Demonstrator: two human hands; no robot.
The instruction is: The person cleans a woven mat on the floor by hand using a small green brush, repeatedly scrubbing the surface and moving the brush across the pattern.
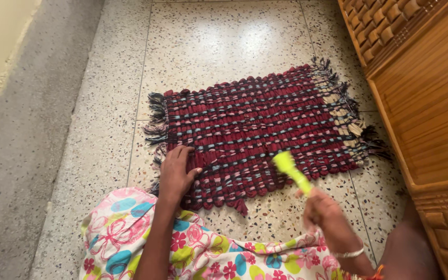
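a woven rag mat in dark red with pink and blue strands lies flat on the speckled terrazzo floor, fringes at both short ends. the left hand rests palm down, fingers spread, on the mat's near left corner, pressing it to the floor. the right hand is well apart from the left, off the mat's near edge, closed around the handle of a bright yellow-green brush whose blurred head hangs over the mat's near right part. a bangle sits on the right wrist. floral cloth covers the lap below. a carved wooden cabinet stands just beside the mat's right fringe.
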